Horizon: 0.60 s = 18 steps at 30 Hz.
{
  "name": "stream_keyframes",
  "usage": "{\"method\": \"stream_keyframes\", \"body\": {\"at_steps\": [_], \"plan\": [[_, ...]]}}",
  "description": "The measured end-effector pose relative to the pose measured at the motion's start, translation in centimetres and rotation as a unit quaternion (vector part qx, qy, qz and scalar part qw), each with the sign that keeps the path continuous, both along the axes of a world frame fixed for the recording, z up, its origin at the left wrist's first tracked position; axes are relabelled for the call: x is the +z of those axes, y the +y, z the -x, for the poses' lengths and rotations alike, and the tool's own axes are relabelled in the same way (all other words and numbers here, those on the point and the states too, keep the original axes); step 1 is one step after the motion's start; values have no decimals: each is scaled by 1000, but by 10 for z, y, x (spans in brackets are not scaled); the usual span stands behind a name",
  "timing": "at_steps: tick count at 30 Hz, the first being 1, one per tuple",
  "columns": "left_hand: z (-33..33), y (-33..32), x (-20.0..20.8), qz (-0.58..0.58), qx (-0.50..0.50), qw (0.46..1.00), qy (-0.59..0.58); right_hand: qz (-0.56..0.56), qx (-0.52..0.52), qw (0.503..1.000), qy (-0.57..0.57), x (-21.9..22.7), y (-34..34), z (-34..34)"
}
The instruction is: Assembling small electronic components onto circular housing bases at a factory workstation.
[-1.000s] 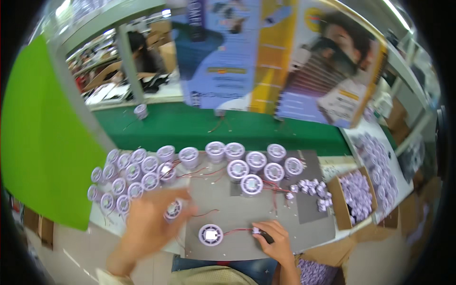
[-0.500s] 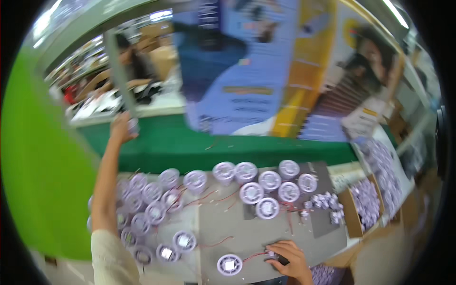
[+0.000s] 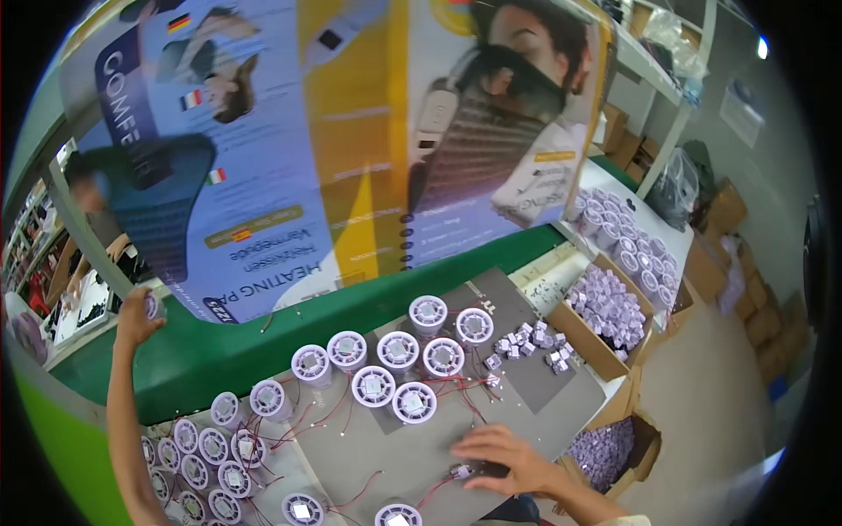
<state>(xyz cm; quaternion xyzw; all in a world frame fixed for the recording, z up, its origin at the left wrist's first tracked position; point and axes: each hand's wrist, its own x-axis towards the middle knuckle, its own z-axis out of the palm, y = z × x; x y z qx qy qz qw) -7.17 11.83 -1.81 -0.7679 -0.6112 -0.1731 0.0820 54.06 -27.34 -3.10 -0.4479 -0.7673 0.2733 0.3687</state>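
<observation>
At the far left my left hand (image 3: 136,323) is raised over the green surface, its fingers closed round a lavender round part (image 3: 153,306), mostly hidden by the hand. My right hand (image 3: 509,460) is over the grey mat with fingers spread, its thumb beside a small lavender block (image 3: 460,472). Red wire joins that block to a lavender spoked round housing (image 3: 398,516) with a white square centre, cut by the lower edge. A similar housing (image 3: 303,509) lies to its left. More lavender cups with spoked tops (image 3: 397,349) stand across the mat, thin red wires trailing from several.
Small lavender blocks (image 3: 531,339) lie loose on the mat's right. Beside them is a cardboard box (image 3: 561,326) of such blocks; another box (image 3: 651,451) sits lower. Large printed sheets (image 3: 360,167) hang over the green back strip (image 3: 351,302). More cups (image 3: 627,241) crowd a white surface.
The view has swung right, shifting the bench leftward and showing more boxes and floor. My right fingers have spread away from the wired block. My left hand still holds the round part.
</observation>
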Motion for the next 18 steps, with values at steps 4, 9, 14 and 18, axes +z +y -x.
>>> {"method": "stream_keyframes", "body": {"at_steps": [4,9,14,18], "plan": [[-158,-88,83,-31,-176,984,8,-93,-82,992,-36,63,41,12],[-315,-186,93,112,-354,927,-57,-169,-70,983,-33,86,87,34],[-384,-261,103,46,-563,825,-36,-92,46,992,67,76,72,28],[-410,-277,97,44,-572,819,-2,-104,10,992,72,80,48,-2]]}}
